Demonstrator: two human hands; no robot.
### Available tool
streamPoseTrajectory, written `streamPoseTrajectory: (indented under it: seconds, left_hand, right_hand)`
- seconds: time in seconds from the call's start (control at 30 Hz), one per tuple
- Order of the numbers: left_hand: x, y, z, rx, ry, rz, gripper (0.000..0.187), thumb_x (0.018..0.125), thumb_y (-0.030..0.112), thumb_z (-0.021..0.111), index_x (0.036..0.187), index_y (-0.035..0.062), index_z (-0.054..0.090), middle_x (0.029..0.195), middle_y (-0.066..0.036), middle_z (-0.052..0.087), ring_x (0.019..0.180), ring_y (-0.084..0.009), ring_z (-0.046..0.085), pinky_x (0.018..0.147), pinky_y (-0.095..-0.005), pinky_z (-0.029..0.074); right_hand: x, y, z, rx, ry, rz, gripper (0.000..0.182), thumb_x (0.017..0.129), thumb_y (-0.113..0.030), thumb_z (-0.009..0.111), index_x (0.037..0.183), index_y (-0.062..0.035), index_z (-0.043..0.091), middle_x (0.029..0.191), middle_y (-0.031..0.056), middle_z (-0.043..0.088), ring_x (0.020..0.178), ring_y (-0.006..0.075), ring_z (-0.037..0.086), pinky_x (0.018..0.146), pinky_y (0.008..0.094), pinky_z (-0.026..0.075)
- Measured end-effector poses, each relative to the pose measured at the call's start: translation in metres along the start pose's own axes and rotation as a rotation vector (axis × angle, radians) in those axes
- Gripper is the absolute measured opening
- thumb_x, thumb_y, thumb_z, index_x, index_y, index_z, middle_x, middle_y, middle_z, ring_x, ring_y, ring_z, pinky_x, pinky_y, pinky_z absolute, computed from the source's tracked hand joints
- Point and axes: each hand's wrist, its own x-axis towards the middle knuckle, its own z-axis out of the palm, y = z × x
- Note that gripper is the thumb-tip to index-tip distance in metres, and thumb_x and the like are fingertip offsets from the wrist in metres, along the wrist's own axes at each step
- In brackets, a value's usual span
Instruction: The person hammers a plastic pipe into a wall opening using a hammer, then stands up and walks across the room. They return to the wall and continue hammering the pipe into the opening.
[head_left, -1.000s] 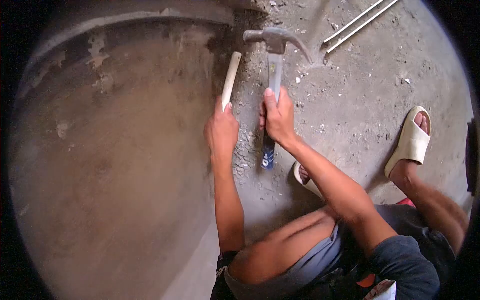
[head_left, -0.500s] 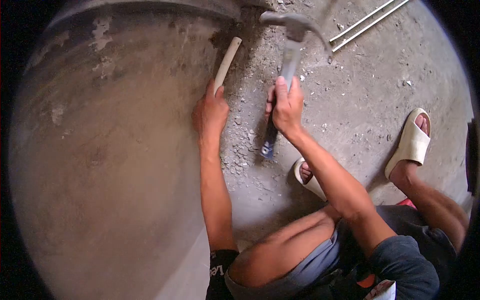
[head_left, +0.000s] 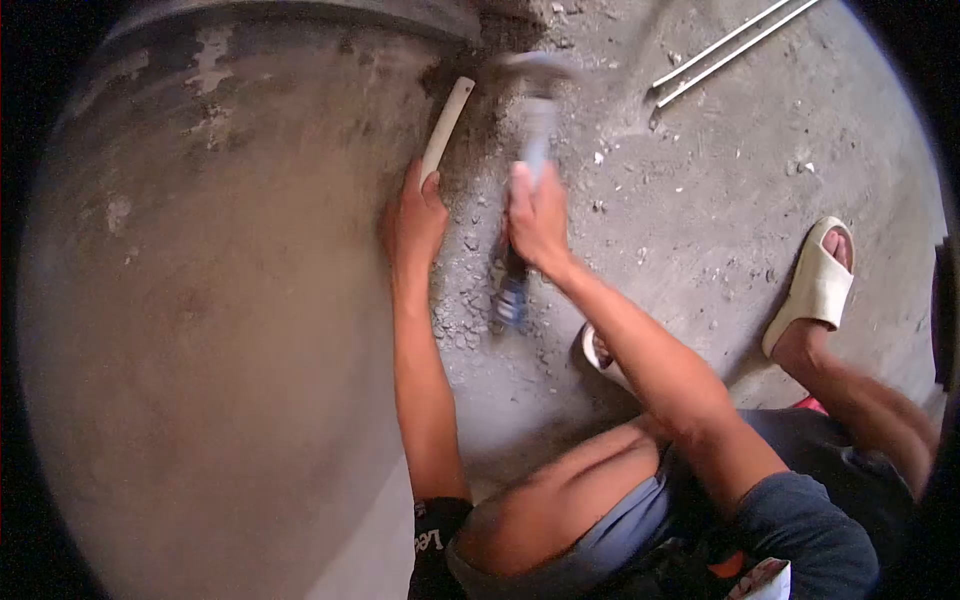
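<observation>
My left hand (head_left: 415, 222) is closed round a pale, slightly curved handle (head_left: 447, 130) with a small hole near its far end. Whatever lies below the grip is hidden by the hand, close to the brown wall. My right hand (head_left: 540, 218) grips a claw hammer by its shaft (head_left: 538, 135), with the blue-marked butt (head_left: 510, 300) sticking out below the fist. The hammer's head (head_left: 538, 68) is smeared by motion, up and to the right of the pale handle's end and apart from it.
Grey rubble (head_left: 462, 300) lies along the foot of the wall (head_left: 220, 300). Two thin white strips (head_left: 735, 50) rest on the concrete floor at the upper right. My sandalled foot (head_left: 815, 280) is planted at the right; another sandal (head_left: 598, 350) shows partly behind my right forearm.
My right hand and the hammer have swung left, nearer to the pale handle. The left hand and its handle have shifted slightly left in view.
</observation>
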Motion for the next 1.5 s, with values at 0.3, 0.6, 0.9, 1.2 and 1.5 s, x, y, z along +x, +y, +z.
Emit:
streamPoseTrajectory:
  seconds: [0.3,0.6,0.9,1.2,1.5]
  left_hand:
    - [-0.012,0.013,0.057,-0.547,0.186,0.104,0.039,0.096,0.034,0.041,0.116,0.0022,0.052,0.093,-0.026,0.061,0.086,-0.0467,0.058,0.07,-0.0491,0.046]
    - [0.009,-0.001,0.056,-0.503,0.209,-0.101,0.027,0.094,0.031,0.042,0.111,0.0108,0.049,0.089,-0.025,0.061,0.084,-0.0482,0.056,0.069,-0.055,0.043]
    - [0.002,0.008,0.043,-0.529,0.18,-0.137,0.03,0.095,0.031,0.041,0.108,0.0061,0.051,0.092,-0.026,0.06,0.087,-0.0477,0.055,0.071,-0.0528,0.043]
    - [0.007,0.011,0.048,-0.527,0.237,-0.093,0.038,0.097,0.035,0.033,0.108,0.0037,0.05,0.097,-0.027,0.06,0.091,-0.0489,0.054,0.075,-0.0542,0.043]
    - [-0.032,0.046,0.074,-1.69,-0.308,-0.399,0.05,0.093,0.057,0.036,0.101,0.0113,0.055,0.062,0.001,0.05,0.048,-0.0128,0.046,0.044,-0.029,0.038]
  right_hand:
    - [0.048,0.028,-0.074,0.154,-0.242,0.108,0.032,0.097,-0.037,0.043,0.083,-0.0085,0.039,0.056,0.0018,0.042,0.037,0.0132,0.045,0.032,0.0278,0.038]
    - [0.031,0.009,-0.059,0.102,-0.304,0.096,0.03,0.097,-0.034,0.043,0.085,-0.0068,0.04,0.058,0.0037,0.047,0.039,0.0126,0.047,0.034,0.0269,0.038]
    - [0.009,-0.011,-0.016,0.062,-0.145,-0.209,0.021,0.093,-0.022,0.049,0.092,-0.002,0.046,0.06,0.0138,0.051,0.053,0.0261,0.056,0.05,0.0385,0.042]
    - [0.004,-0.044,-0.015,-0.103,-0.255,-0.233,0.018,0.091,-0.018,0.049,0.096,-0.0015,0.045,0.069,0.0271,0.056,0.066,0.0479,0.056,0.056,0.0513,0.042]
    - [0.024,-0.06,-0.049,-0.383,-0.441,-0.131,0.023,0.091,-0.022,0.051,0.094,0.001,0.047,0.067,0.0269,0.056,0.065,0.0461,0.057,0.056,0.0496,0.044]
